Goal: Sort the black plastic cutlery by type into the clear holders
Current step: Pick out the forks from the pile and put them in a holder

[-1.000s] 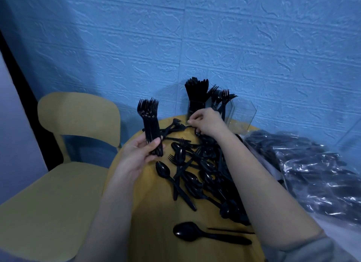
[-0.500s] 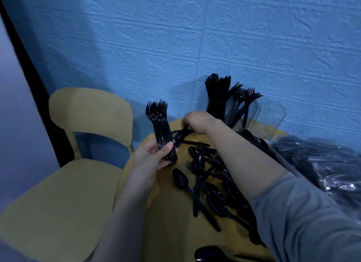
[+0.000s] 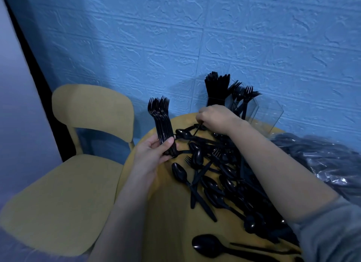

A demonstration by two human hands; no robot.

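My left hand (image 3: 151, 154) grips a stack of black forks (image 3: 162, 123) by the handles, tines up, at the table's left edge. My right hand (image 3: 214, 118) reaches over the far end of the loose pile of black spoons and forks (image 3: 213, 170) and pinches a thin black handle (image 3: 196, 130) there. Behind it stand the clear holders: one packed with black knives (image 3: 216, 87), one with forks (image 3: 244, 97), and an empty-looking one (image 3: 271, 115). One large spoon (image 3: 211, 246) lies alone near me.
The round yellow table (image 3: 172, 222) sits against a blue textured wall. A yellow chair (image 3: 78, 164) stands to the left. A clear plastic bag of more black cutlery (image 3: 322, 164) lies at the right.
My view shifted and came closer. The left hand keeps the fork stack upright. The right hand stays at the pile's far end, now pinching a handle.
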